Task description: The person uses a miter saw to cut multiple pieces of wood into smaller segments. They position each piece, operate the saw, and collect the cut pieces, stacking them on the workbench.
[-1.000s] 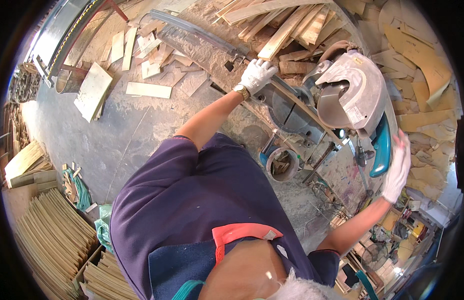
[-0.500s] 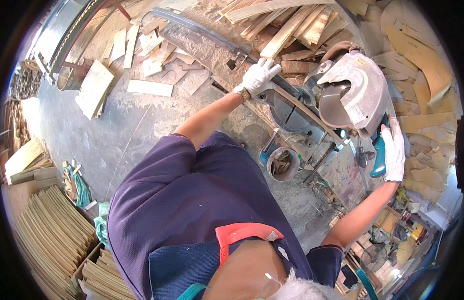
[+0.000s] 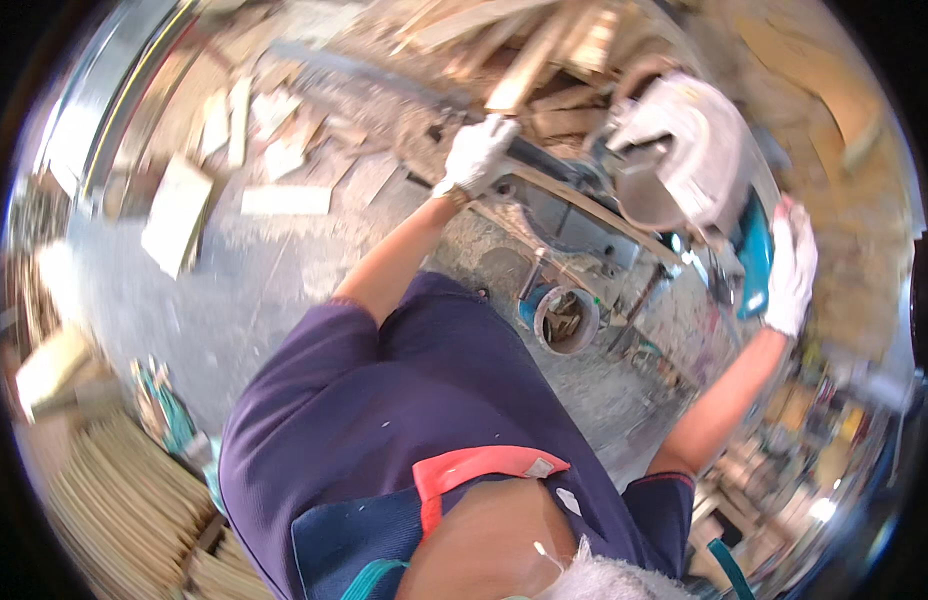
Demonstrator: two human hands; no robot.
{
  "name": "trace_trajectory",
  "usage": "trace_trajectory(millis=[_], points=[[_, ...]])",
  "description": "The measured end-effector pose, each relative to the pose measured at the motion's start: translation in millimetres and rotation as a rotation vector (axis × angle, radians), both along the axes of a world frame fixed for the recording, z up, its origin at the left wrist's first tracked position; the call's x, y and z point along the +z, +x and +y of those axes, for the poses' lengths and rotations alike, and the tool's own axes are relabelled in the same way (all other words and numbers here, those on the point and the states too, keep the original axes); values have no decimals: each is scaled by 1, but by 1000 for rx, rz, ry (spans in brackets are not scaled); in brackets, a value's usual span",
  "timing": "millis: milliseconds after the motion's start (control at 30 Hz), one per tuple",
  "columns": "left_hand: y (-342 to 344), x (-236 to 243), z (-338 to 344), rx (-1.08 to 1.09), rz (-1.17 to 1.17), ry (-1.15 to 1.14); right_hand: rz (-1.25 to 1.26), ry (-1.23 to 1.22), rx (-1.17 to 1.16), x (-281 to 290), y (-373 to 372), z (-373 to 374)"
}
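Observation:
My left hand, in a white work glove, is closed at the near-left end of a narrow wooden strip. The strip lies across the grey base of a mitre saw; the glove hides its end. To the right, the saw's head with its pale metal guard is raised above the base. My gloved right hand is beside the saw's teal handle, its fingers stretched out along the handle's outer side. Motion blur makes it hard to see whether they touch.
Below the saw base stands a round bucket holding wood scraps. Offcuts litter the floor at left; sawn planks are piled behind the saw. Sheet scraps cover the right side, and stacked thin boards stand at lower left.
The view has shifted, and the saw appears farther left and higher. My right hand's fingers have loosened and slid off the teal handle's side. My left hand stays by the strip's end, fingers more curled.

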State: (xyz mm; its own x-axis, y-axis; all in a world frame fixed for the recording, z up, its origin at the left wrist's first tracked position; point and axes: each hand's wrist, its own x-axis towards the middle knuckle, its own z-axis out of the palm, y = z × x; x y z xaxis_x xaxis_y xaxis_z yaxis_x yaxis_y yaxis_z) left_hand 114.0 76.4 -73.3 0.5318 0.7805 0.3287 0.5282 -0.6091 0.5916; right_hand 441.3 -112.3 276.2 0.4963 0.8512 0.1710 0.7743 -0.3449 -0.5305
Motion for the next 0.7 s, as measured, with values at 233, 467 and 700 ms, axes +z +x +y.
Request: trace_trajectory(millis=[233, 467, 700], points=[[-9, 4, -23, 111, 123, 49, 824, 971, -416, -164, 16, -75], [-59, 7, -63, -16, 85, -247, 1370, 539, -928, -337, -93, -145], [-92, -35, -72, -315, 327, -779, 1453, 673, -894, -352, -151, -173]])
